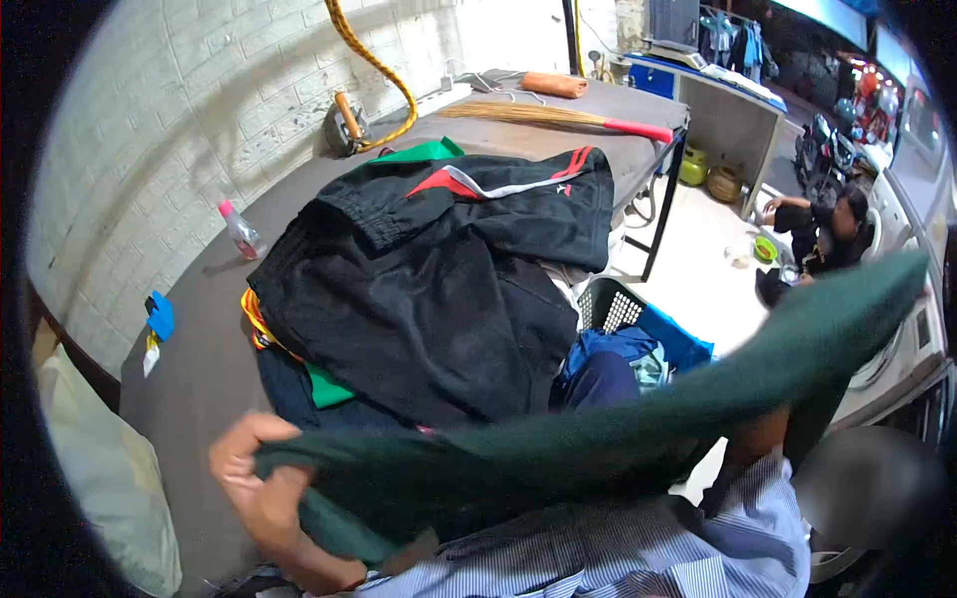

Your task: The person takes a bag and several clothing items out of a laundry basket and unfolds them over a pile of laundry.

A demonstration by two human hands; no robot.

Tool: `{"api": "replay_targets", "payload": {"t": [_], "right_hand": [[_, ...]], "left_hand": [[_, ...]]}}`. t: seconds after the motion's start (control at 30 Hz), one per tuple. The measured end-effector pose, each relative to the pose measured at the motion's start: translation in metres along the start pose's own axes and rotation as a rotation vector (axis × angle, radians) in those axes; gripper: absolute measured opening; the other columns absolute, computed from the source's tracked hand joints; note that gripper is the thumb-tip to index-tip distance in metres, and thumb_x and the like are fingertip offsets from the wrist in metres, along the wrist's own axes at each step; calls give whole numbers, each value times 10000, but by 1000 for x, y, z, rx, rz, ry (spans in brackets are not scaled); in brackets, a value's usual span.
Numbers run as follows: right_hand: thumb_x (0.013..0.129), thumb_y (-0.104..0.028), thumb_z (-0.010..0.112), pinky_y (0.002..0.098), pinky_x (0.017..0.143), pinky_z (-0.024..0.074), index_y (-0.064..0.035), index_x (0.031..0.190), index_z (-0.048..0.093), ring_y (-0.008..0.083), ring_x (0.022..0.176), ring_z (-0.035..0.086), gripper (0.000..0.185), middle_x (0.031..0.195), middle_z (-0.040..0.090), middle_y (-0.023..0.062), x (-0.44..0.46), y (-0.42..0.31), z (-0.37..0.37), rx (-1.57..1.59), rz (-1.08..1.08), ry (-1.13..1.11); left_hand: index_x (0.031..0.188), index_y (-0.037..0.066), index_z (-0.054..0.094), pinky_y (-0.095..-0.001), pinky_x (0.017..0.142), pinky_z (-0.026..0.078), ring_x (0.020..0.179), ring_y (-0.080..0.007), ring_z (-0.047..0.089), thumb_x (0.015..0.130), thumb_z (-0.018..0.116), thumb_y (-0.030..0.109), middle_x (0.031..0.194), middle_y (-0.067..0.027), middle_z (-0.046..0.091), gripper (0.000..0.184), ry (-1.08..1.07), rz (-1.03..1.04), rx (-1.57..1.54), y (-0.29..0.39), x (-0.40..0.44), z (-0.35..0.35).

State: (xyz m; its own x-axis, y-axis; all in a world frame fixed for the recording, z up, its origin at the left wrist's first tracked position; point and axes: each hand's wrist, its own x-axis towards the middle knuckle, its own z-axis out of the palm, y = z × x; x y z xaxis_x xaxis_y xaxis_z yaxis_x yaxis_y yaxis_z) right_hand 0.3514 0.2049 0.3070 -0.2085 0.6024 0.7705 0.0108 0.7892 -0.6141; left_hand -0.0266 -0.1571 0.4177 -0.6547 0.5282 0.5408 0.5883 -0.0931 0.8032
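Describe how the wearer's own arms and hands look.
The left hand is ungloved and its forearm is bare near the wrist. The right arm wears a sleeve with fine blue-and-white stripes; the right hand cannot be made out.

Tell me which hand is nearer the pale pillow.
Left. The left hand grips one end of the dark green cloth, right of the pale pillow and apart from it. The right hand, hidden behind the cloth, is much farther right.
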Motion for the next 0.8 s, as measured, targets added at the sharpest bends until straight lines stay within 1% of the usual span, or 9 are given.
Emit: {"api": "replay_targets", "payload": {"t": [0.07, 0.13, 0.2, 0.27, 0.33, 0.4, 0.47, 0.57, 0.8], "right_hand": [[771, -297, 663, 382, 959, 395, -49, 1285, 432, 268, 1089, 511, 615, 1218, 513, 164, 75, -47, 129, -44, -179, 143], [762, -273, 664, 396, 933, 404, -41, 1281, 439, 296, 1093, 512, 611, 1231, 508, 179, 179, -57, 204, -94, -355, 279], [754, -248, 666, 409, 907, 412, -33, 1277, 446, 323, 1096, 513, 607, 1243, 503, 195, 196, -72, 243, -155, -525, 410], [839, -282, 596, 414, 978, 352, 9, 1404, 204, 387, 1155, 421, 747, 1313, 373, 281, 226, -71, 286, -81, -483, -47], [817, -276, 634, 348, 847, 440, -34, 1297, 416, 296, 963, 569, 580, 1139, 565, 181, 204, -53, 308, -49, -334, -234], [812, -276, 641, 333, 833, 448, -32, 1273, 450, 286, 955, 576, 556, 1128, 579, 169, 184, -22, 326, -41, -219, -345], [760, -303, 632, 363, 757, 472, -15, 1166, 547, 320, 850, 594, 505, 986, 618, 195, 159, 7, 319, -72, -409, -336], [766, -275, 625, 350, 771, 469, -20, 1098, 601, 307, 879, 592, 419, 999, 624, 169, 125, 33, 289, -183, -147, -517], [793, -236, 605, 293, 731, 474, -20, 1039, 635, 217, 833, 599, 328, 969, 639, 128, 56, 129, 211, -87, 293, -338]], "left_hand": [[887, -17, 612, -210, 626, 389, 662, -112, 498, 720, 578, 117, 806, -81, 621, 217, 95, 93, 356, -6, 22, -25], [1007, -39, 617, -244, 724, 431, 748, -146, 543, 801, 582, 146, 868, -77, 632, 279, 522, 311, 477, -16, 57, -38], [1113, -61, 578, -253, 795, 438, 862, -154, 567, 851, 582, 197, 948, -98, 633, 367, 606, 209, 511, -4, 103, -52], [1133, -56, 565, -266, 826, 425, 957, -190, 563, 828, 612, 234, 1019, -131, 617, 423, 610, 176, 691, -22, 150, -86], [1136, -44, 565, -281, 849, 418, 988, -215, 554, 824, 614, 227, 1044, -142, 608, 416, 621, 154, 897, -38, 163, -92], [1140, -24, 563, -296, 870, 409, 1012, -237, 544, 818, 616, 222, 1068, -150, 599, 409, 516, 150, 934, -57, 165, -91], [1144, -5, 561, -312, 892, 399, 1035, -258, 533, 813, 618, 217, 1093, -159, 589, 403, 411, 145, 962, -71, 167, -86], [1144, 6, 558, -322, 898, 398, 1057, -263, 522, 809, 616, 207, 1109, -158, 583, 395, 215, 87, 821, -77, 171, -66], [1147, 17, 555, -330, 903, 396, 1080, -276, 516, 807, 610, 208, 1112, -153, 583, 394, -260, 125, 641, -80, 196, 33]]}}
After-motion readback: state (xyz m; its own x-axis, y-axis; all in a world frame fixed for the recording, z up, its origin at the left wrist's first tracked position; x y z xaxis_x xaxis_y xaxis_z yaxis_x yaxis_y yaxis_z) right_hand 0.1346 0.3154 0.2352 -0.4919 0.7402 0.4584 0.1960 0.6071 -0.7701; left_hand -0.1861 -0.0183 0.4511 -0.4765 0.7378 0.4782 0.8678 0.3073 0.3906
